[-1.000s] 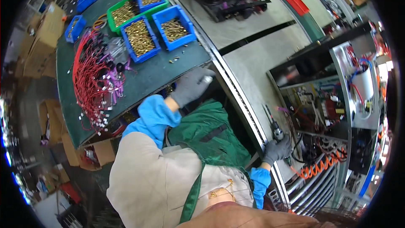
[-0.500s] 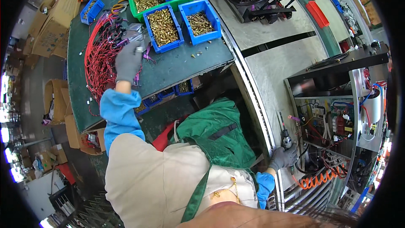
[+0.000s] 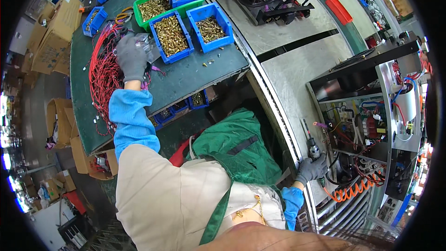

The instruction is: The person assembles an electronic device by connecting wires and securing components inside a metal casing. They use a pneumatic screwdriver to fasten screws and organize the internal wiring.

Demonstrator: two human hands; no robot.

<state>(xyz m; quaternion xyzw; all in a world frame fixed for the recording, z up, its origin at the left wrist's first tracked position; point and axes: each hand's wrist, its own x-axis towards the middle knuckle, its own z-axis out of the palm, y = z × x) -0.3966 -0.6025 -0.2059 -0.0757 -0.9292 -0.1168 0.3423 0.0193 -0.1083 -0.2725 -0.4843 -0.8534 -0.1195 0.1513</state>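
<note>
My left hand, in a grey glove, reaches over a pile of red wires on the dark green table. Black connectors and a clear plastic bag lie beside its fingers. The fingertips point down among these parts, so I cannot see whether they grip anything. Far to the right, my right hand, also gloved in grey, is closed around the lower end of a power screwdriver. The tool rests along the metal bench with its long bit directed away from me.
Blue bins and a green tray hold brass fittings. A few loose fittings lie near the table edge. An open machine cabinet stands at right, with an orange coiled hose below. Cardboard boxes stand at left.
My left hand has moved farther forward over the wires, toward the black connectors. The whole view has shifted slightly. My right hand stays on the power screwdriver.
</note>
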